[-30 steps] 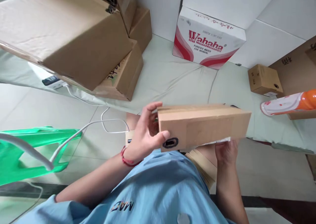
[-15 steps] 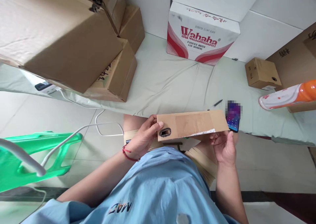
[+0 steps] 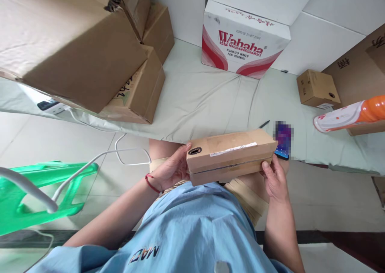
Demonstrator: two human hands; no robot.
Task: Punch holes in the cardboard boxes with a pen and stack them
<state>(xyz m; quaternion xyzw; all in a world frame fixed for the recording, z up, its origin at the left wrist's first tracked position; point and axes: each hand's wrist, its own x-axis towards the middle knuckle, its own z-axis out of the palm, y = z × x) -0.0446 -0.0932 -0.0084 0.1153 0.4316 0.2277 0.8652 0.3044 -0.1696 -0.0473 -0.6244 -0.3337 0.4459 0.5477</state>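
Note:
A long brown cardboard box [image 3: 228, 160] is held level above my lap, tilted so that its top and near side both show. Its top has a dark-rimmed oval hole at the left end and a white label strip along the near edge. My left hand [image 3: 174, 166], a red string on the wrist, grips the left end, with some fingers hidden behind it. At the right end my right hand [image 3: 275, 178] has its thumb on the near side, its other fingers partly hidden. A phone [image 3: 282, 142] and a dark pen [image 3: 264, 124] lie beyond the box.
Large cardboard boxes [image 3: 75, 52] are stacked at the left of the cloth-covered table [image 3: 204, 100]. A Wahaha carton [image 3: 240, 44] stands at the back. A small box [image 3: 318, 89] and an orange-and-white bottle [image 3: 349, 114] are at right. A green stool [image 3: 57, 168] and white cable are left.
The box has turned in my hands, so its near side with a lengthwise seam now shows. My right thumb has moved onto that side.

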